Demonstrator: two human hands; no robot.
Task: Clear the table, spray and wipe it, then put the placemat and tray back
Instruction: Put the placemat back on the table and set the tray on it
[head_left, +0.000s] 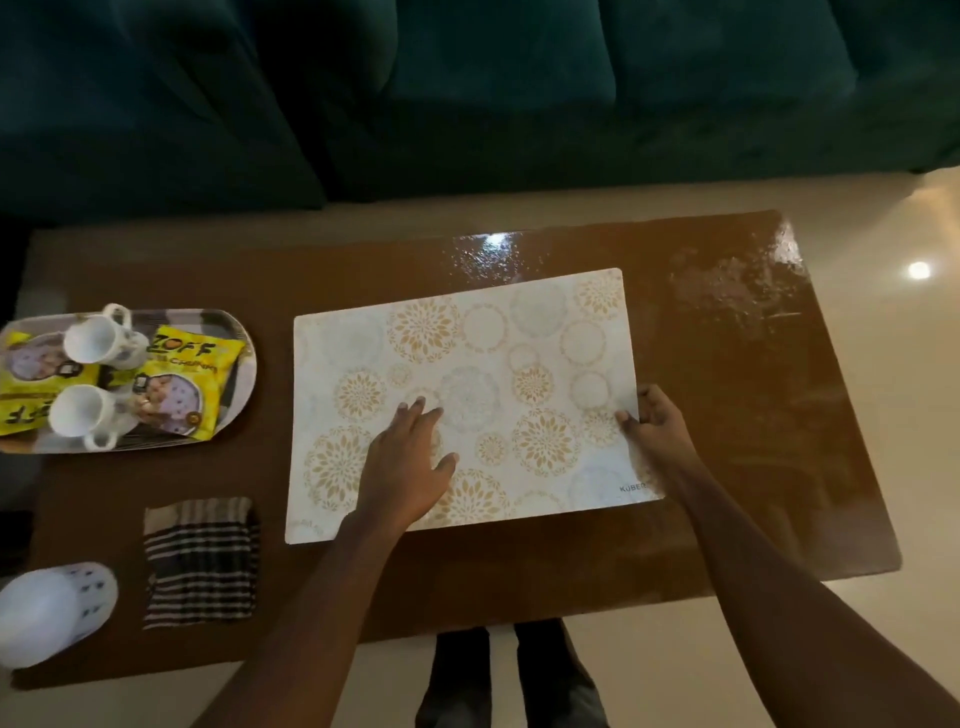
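Head view is showing a brown counter (727, 467) with a white placemat (519, 364), patterned in gold and grey rosettes, lying flat near its middle. Left hand (410, 467) is pressing palm-down on the placemat's near half, fingers spread and flat, gripping nothing. Right hand (654, 421) is sitting at the placemat's right edge, fingers curled and thumb pinching that edge. Both bare forearms are reaching in from the near side of the counter.

Left of the placemat, well apart from it, a tray (244, 364) is resting on the counter, carrying two white cups (98, 343) lying on their sides and yellow snack packets (182, 384). Nearer than the tray, just left of the placemat's near-left corner, a folded striped cloth (200, 561) is lying flat. Further left of the cloth, a white rounded object with dark spots (52, 610) is sitting at the counter's near-left corner; what it is cannot be told.

Beyond the placemat's far edge and to its right, wet streaks (727, 291) are glistening on the counter. Past the far side of the counter, a dark green sofa (467, 93) is filling the background.
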